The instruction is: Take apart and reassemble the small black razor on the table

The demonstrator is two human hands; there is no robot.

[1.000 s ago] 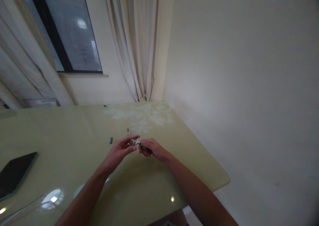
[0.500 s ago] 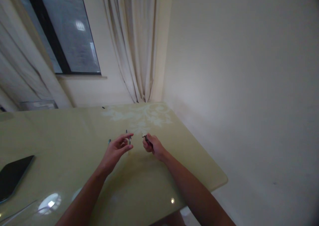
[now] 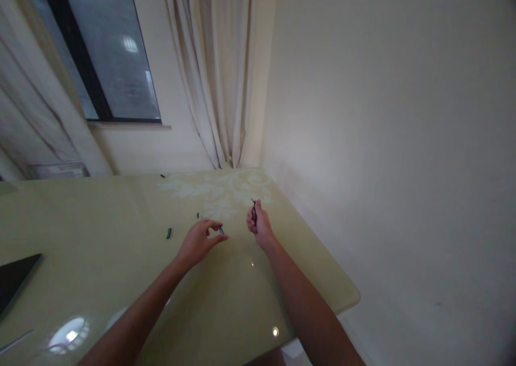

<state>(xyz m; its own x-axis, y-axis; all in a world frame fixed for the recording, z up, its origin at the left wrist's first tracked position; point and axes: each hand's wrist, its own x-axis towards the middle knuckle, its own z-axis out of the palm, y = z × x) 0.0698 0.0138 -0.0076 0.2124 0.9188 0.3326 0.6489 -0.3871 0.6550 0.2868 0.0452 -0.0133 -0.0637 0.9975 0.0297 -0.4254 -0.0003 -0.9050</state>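
Between the thumb and fingertips of my left hand [image 3: 203, 239] is a small dark cylinder [image 3: 221, 230], perhaps a battery, held above the table. My right hand [image 3: 260, 225] is closed around a dark, slim object [image 3: 255, 211] whose thin tip points up; its exact kind is too small to tell. Left of my left hand a small dark green piece [image 3: 169, 233] lies on the pale green glossy table [image 3: 226, 312]. A tiny dark piece [image 3: 198, 215] stands or lies just behind that hand.
A black flat device [image 3: 16, 280] rests at the table's left edge, with a thin cable [image 3: 16, 342] in front of it. Another small dark item [image 3: 162, 176] is near the back edge. A wall [image 3: 382, 140] borders the right side; curtains [image 3: 220, 76] hang behind.
My right hand has moved right and slightly up, tilting the dark object more upright. My left hand has shifted a little right with the small cylinder, uncovering the green piece. The view has shifted slightly.
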